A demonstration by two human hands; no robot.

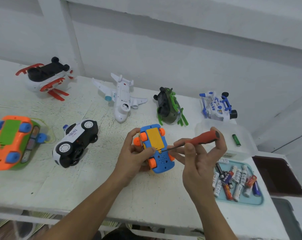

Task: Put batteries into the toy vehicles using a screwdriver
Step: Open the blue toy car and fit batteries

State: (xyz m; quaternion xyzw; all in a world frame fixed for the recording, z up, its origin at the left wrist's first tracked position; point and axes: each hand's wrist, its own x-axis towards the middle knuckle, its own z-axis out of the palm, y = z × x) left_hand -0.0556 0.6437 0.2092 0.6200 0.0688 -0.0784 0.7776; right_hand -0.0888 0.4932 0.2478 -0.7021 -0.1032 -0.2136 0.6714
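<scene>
Left hand (132, 156) fingers clasp the upturned blue plastic toy car (156, 149) with orange wheels. Right hand (198, 158) fingers pinch the red-handled screwdriver (201, 138), its tip on the car's yellow battery cover (154, 137).

The left hand (131, 158) and right hand (197, 163) are bare, with short, plain nails; the right thumbnail shows most clearly. The left forearm (87, 201) and right forearm (210, 213) are uncovered from the wrist back past the near edge of the white table (42, 187). Below that edge, between the arms, sits a dark rounded patch (119, 234), too cut off to tell whether it is clothing or hair.
</scene>
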